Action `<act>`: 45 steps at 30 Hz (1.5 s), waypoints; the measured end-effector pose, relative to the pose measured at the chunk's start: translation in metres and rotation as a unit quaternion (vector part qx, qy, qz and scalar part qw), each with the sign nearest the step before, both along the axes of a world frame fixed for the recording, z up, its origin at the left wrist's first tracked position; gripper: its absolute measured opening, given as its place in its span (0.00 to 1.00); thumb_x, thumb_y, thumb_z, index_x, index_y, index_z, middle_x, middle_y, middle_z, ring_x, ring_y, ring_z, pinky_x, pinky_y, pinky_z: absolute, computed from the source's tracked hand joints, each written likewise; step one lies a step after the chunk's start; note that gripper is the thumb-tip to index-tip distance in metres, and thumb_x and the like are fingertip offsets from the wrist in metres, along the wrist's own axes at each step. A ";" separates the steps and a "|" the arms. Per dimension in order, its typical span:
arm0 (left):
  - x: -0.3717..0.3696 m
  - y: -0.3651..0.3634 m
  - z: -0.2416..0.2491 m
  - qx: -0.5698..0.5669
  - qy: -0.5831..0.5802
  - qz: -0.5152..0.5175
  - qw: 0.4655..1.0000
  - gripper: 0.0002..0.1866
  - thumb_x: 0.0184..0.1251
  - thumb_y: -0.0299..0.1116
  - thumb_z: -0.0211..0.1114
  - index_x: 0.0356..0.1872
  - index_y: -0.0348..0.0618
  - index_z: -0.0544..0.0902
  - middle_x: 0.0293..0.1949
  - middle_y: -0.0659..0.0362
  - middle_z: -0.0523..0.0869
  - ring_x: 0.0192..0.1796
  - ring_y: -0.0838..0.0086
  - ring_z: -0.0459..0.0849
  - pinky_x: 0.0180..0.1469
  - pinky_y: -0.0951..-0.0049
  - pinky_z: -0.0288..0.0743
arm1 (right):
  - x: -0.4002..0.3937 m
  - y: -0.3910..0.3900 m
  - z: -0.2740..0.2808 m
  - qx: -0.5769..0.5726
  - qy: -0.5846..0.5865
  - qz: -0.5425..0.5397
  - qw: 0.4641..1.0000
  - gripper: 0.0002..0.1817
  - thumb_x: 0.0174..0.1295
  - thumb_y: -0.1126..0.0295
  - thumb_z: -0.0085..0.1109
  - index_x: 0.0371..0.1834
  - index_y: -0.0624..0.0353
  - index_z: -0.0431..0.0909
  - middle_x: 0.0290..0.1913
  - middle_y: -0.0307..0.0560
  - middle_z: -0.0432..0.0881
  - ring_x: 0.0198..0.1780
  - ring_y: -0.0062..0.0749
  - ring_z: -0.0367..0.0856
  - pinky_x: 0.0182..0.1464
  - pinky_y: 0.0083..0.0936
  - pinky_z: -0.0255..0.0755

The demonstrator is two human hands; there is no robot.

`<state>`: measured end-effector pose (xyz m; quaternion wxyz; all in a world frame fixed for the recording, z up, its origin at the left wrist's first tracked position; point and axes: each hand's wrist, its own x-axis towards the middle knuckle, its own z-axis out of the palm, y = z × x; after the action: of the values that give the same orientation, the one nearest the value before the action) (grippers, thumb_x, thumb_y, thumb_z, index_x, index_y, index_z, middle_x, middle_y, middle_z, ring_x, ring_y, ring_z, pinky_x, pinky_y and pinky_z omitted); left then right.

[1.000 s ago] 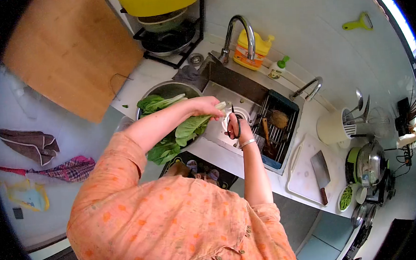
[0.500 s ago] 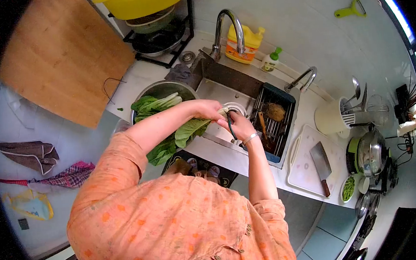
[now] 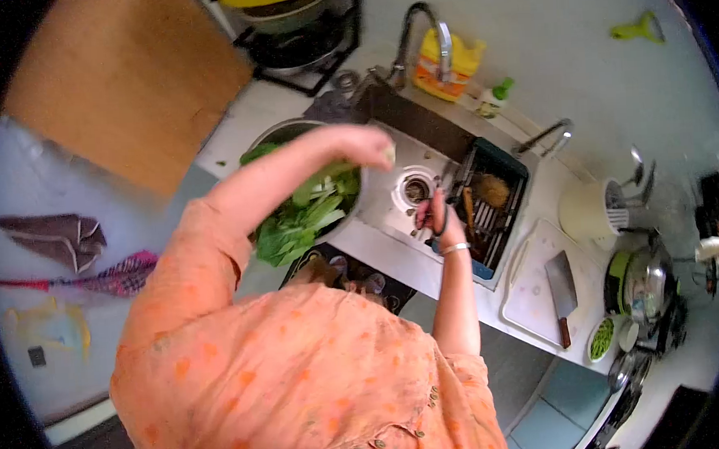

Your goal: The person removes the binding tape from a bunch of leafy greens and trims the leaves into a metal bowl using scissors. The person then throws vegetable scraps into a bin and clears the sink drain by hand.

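Observation:
My left hand [image 3: 368,148], blurred by motion, is closed over the left part of the sink [image 3: 383,130]. At its fingertips shows a small pale piece, apparently a stem end of the greens. My right hand [image 3: 439,219] is wrapped round the dark handles of a pair of scissors [image 3: 445,177], with the blades pointing toward the back of the sink. Leafy greens [image 3: 314,215] with pale stalks lie in a large metal bowl [image 3: 363,193] under my left forearm. Beside my right hand is the sink's drain [image 3: 415,191].
A dark rack basket [image 3: 519,171] holding a brown scrubber [image 3: 492,191] sits at the sink's right. A cleaver [image 3: 561,287] lies on a white cutting board [image 3: 533,276]. Two faucets, a yellow jug [image 3: 446,65] and a pump bottle [image 3: 495,98] line the back.
The leafy part of the greens has left my left hand and lies in the bowl. My left hand has risen over the sink; the right hand has moved aside with the scissors.

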<state>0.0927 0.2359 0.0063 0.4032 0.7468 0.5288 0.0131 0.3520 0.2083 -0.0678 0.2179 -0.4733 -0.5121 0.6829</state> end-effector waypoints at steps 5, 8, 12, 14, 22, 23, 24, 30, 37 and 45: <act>-0.069 -0.021 0.040 0.066 0.115 0.134 0.982 0.19 0.54 0.33 0.57 0.46 0.33 0.72 0.40 0.43 0.80 0.43 0.55 0.79 0.47 0.61 0.72 | 0.008 -0.009 -0.006 -0.003 -0.009 0.002 1.000 0.32 0.64 0.43 0.40 0.20 0.64 0.73 0.18 0.42 0.72 0.21 0.28 0.71 0.28 0.23 0.64; -0.072 -0.053 -0.020 -0.018 0.139 0.140 0.980 0.21 0.53 0.29 0.56 0.49 0.30 0.70 0.41 0.41 0.79 0.47 0.51 0.78 0.48 0.61 0.72 | -0.002 -0.014 -0.027 0.014 -0.014 0.031 0.999 0.31 0.63 0.45 0.45 0.21 0.66 0.73 0.18 0.42 0.72 0.21 0.27 0.72 0.26 0.22 0.65; -0.028 -0.096 -0.045 -0.032 0.271 0.103 0.956 0.37 0.55 0.28 0.58 0.67 0.35 0.52 0.64 0.39 0.58 0.66 0.48 0.57 0.65 0.55 0.57 | -0.028 -0.024 -0.026 0.033 -0.043 0.068 0.996 0.29 0.61 0.46 0.49 0.23 0.67 0.75 0.20 0.43 0.75 0.21 0.25 0.72 0.27 0.21 0.65; -0.027 -0.107 -0.072 -0.036 0.232 0.125 0.964 0.40 0.55 0.33 0.59 0.68 0.36 0.49 0.65 0.41 0.56 0.67 0.49 0.56 0.64 0.51 0.58 | -0.037 -0.024 -0.033 0.027 -0.035 0.078 0.996 0.29 0.60 0.46 0.51 0.23 0.67 0.75 0.20 0.42 0.74 0.22 0.24 0.71 0.27 0.20 0.65; -0.096 -0.062 -0.070 0.188 0.212 0.262 0.923 0.10 0.55 0.36 0.59 0.31 0.40 0.81 0.38 0.49 0.80 0.45 0.56 0.78 0.45 0.59 0.72 | -0.035 -0.016 -0.030 0.118 -0.211 0.159 0.957 0.33 0.48 0.41 0.62 0.30 0.69 0.78 0.26 0.57 0.80 0.29 0.39 0.79 0.36 0.32 0.71; -0.113 -0.055 -0.087 0.194 0.259 0.230 0.918 0.14 0.53 0.42 0.62 0.32 0.42 0.82 0.39 0.50 0.80 0.45 0.57 0.78 0.44 0.59 0.73 | -0.034 -0.016 -0.032 0.120 -0.212 0.155 0.957 0.33 0.48 0.41 0.62 0.30 0.69 0.78 0.26 0.57 0.80 0.29 0.39 0.79 0.36 0.32 0.71; -0.117 -0.051 -0.099 0.164 0.289 0.226 0.916 0.16 0.50 0.45 0.64 0.33 0.43 0.82 0.39 0.50 0.81 0.45 0.58 0.78 0.43 0.58 0.73 | -0.032 -0.017 -0.036 0.171 -0.236 0.164 0.943 0.32 0.47 0.43 0.63 0.28 0.70 0.77 0.25 0.55 0.79 0.28 0.36 0.78 0.34 0.30 0.70; -0.132 -0.048 -0.114 0.092 0.197 0.231 0.948 0.21 0.45 0.47 0.70 0.37 0.44 0.82 0.34 0.55 0.83 0.38 0.63 0.81 0.41 0.62 0.74 | -0.021 -0.013 -0.025 0.179 -0.351 0.184 0.901 0.32 0.38 0.45 0.67 0.26 0.71 0.78 0.24 0.60 0.79 0.29 0.48 0.79 0.35 0.35 0.70; -0.152 -0.061 -0.073 0.092 -0.180 0.325 0.924 0.10 0.64 0.37 0.58 0.41 0.45 0.77 0.27 0.61 0.80 0.30 0.77 0.76 0.35 0.74 0.70 | -0.026 -0.009 -0.006 0.285 -0.391 0.145 0.863 0.29 0.40 0.47 0.68 0.25 0.68 0.76 0.27 0.63 0.79 0.33 0.55 0.79 0.37 0.41 0.72; -0.071 -0.058 0.017 0.111 -0.149 0.181 0.966 0.17 0.70 0.44 0.47 0.39 0.39 0.75 0.21 0.61 0.71 0.26 0.77 0.70 0.30 0.74 0.66 | -0.088 0.002 0.004 0.112 0.005 0.156 0.981 0.28 0.61 0.46 0.50 0.40 0.67 0.74 0.30 0.46 0.80 0.34 0.27 0.77 0.39 0.23 0.69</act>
<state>0.0221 0.1781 0.0230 0.3831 0.6680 0.5844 0.2559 0.2640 0.2101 -0.0642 0.1626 -0.3571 -0.6519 0.6489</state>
